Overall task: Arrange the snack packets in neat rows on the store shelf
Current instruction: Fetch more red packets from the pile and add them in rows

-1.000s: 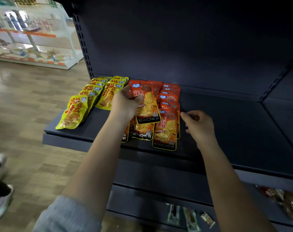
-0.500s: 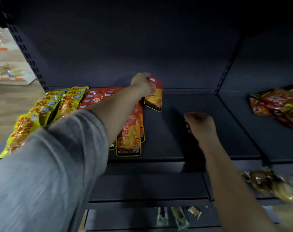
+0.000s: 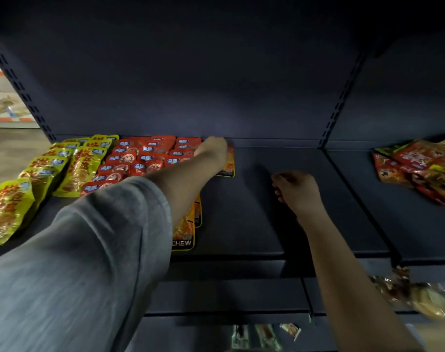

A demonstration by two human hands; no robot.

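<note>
Snack packet [image 3: 229,162], orange, sits at the back of the shelf [image 3: 279,212], centre of frame, just right of the red rows and close to the back wall. My left hand [image 3: 212,152] is on top of it, arm stretched across the stock. Most of the packet is hidden under the hand, so I can't tell if my fingers pinch it or just press it flat. Looks like I'm seating it as the first piece of a new column: back position first, so later ones can overlap forward.

Red packets [image 3: 145,158] lie in overlapped rows, centre left. Yellow packets [image 3: 51,171] do the same at left of frame, front ones sagging off line. Two orange packets [image 3: 184,232] stick out from under my sleeve [image 3: 89,250] at the front edge, same type as the one I'm placing.

My right hand [image 3: 296,190] hovers over the bare shelf at centre right, fingers curled in, nothing visible in it. Probably parked there for balance while I reach deep.

Loose pile of mixed packets [image 3: 419,166] on the next bay, right of frame, unsorted. More bags [image 3: 414,295] on the lower shelf, bottom right.

Judgement: new column just begun, most sorting still ahead.
</note>
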